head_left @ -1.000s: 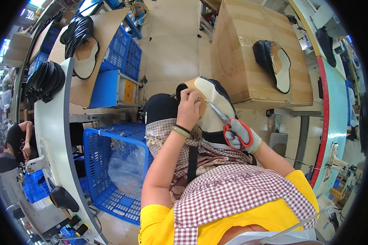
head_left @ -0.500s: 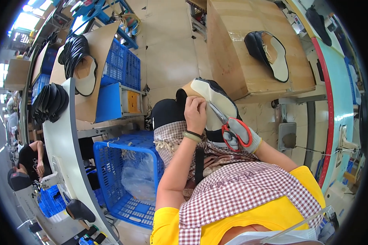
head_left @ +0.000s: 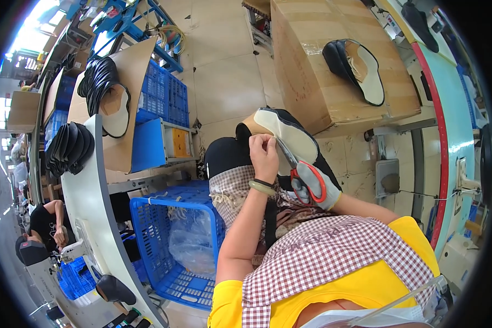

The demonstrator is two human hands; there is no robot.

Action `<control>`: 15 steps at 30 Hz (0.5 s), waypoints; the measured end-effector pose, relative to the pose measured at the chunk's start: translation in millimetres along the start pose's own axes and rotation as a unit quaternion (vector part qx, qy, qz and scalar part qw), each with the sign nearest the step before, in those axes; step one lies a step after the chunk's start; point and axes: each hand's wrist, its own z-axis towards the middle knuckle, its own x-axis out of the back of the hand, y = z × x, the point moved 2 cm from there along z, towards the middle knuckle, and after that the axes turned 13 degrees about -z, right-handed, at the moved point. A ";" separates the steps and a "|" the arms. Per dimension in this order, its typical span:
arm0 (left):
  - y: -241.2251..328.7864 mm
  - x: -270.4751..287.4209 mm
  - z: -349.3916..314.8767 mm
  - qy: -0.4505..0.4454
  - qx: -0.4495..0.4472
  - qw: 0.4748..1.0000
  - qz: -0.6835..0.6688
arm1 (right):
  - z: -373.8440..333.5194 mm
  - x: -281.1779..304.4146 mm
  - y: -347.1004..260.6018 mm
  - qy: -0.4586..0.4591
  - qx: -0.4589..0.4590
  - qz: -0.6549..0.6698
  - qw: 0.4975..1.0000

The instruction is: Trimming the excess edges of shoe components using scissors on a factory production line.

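Note:
A black shoe upper (head_left: 297, 143) with a white insole side and a tan heel part lies across my lap. My left hand (head_left: 264, 156), bare with a bangle and a dark band at the wrist, is closed in a pinch at the edge of the shoe upper. Whatever its fingertips hold is too small to make out. In a grey-white glove, my right hand (head_left: 323, 188) grips red-handled scissors (head_left: 317, 195). Their metal blades point up and left along the insole, with the tips close to my left fingers.
On the large cardboard box (head_left: 339, 60) sits a similar shoe upper (head_left: 366, 76). A blue crate (head_left: 172, 203) holding clear plastic stands left of my lap. Stacked black uppers (head_left: 103, 82) lie on cardboard at far left. Another person (head_left: 49, 224) works beyond the grey-white table (head_left: 87, 191).
My left hand has shifted slightly down and right. The scissors and right hand have moved left and turned more upright, and the blades look closer together.

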 end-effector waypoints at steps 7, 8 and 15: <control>0.8 -2.3 -2.3 0.018 -0.037 0.999 0.003 | -0.6 -11.2 -4.6 0.026 0.050 -0.038 0.998; 0.0 -0.8 -2.4 0.018 -0.024 1.000 -0.010 | -0.5 -10.5 -4.8 0.017 0.062 -0.037 0.997; -5.1 8.3 -3.3 0.004 -0.013 1.000 -0.021 | 3.3 -2.8 -8.0 0.008 0.044 -0.039 0.998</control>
